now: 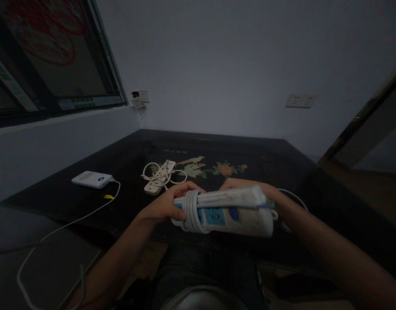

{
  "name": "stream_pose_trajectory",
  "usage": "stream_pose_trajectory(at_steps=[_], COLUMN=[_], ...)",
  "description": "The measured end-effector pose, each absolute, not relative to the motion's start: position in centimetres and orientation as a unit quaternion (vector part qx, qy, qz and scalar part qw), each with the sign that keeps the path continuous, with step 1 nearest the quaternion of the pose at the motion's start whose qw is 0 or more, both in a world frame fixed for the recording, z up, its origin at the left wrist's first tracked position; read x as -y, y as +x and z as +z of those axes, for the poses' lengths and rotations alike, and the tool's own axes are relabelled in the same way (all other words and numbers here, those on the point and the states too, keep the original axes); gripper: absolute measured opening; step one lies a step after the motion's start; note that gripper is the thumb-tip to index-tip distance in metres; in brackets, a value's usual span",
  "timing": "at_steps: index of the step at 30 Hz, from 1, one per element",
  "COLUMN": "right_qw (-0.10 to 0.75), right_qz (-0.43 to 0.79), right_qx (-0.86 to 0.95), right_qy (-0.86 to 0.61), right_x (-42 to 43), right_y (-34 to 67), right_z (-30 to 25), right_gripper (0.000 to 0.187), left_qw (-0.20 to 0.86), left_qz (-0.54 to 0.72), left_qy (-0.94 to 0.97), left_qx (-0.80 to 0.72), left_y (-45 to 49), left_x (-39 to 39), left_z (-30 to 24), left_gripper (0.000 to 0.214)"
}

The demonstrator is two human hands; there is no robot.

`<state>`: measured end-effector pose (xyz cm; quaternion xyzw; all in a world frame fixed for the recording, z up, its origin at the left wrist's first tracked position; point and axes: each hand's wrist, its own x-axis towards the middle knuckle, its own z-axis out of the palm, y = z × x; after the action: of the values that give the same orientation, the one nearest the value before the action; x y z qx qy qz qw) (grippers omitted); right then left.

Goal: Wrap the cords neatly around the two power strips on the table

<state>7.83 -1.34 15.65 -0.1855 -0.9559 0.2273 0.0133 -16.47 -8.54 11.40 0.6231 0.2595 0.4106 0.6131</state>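
A white power strip [244, 221] with blue socket faces is held up in front of me, lying sideways. Several loops of its pale cord [192, 211] are wound round its left end, and straight lengths of cord run along its top. My left hand [173, 202] is closed on that left end, thumb on the near side beside the loops. My right hand [238, 184] is curled against the far side of the strip; most of its fingers are hidden behind it. The right end of the strip is slightly blurred.
On the black table [126, 159], a second power strip [160, 178] lies under its tangled cord, left of a painted flower pattern. A white power bank [92, 179] with a cable [88, 215] sits further left, near a yellow tag [109, 196]. Wall sockets [300, 100] are at the back.
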Motion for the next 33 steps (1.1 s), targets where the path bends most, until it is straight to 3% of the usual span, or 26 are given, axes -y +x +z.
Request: stream_pose_trajectory(at_steps=[3, 5, 9, 14, 24, 33], right_qw=[-0.064, -0.084, -0.094, -0.074, 0.096, 0.131], right_qz=[0.234, 0.143, -0.054, -0.135, -0.131, -0.106], right_qx=[0.954, 0.963, 0.958, 0.938, 0.926, 0.94], right_qy=[-0.176, -0.212, -0.265, -0.309, -0.34, -0.297], right_x=[0.9, 1.2, 1.9, 3.3, 7.5, 10.3], right_y=[7.2, 6.6, 5.8, 5.8, 6.3, 5.4], right_z=[17.4, 18.5, 20.4, 23.1, 25.2, 23.6], right_gripper=[0.013, 0.013, 0.008, 0.011, 0.018, 0.012], left_qw=[0.549, 0.483, 0.364, 0.303, 0.245, 0.284], left_qz=[0.294, 0.245, 0.217, 0.174, 0.364, 0.457], left_qy=[0.731, 0.783, 0.838, 0.864, 0.782, 0.727], left_qx=[-0.279, -0.307, -0.343, -0.361, -0.443, -0.426], left_y=[-17.0, -16.9, -16.2, -15.2, -15.2, -15.3], left_x=[8.4, 8.4, 8.7, 9.2, 7.7, 6.8], left_z=[13.0, 13.9, 14.8, 13.4, 11.0, 10.2], left_gripper=[0.06, 0.058, 0.056, 0.055, 0.064, 0.042])
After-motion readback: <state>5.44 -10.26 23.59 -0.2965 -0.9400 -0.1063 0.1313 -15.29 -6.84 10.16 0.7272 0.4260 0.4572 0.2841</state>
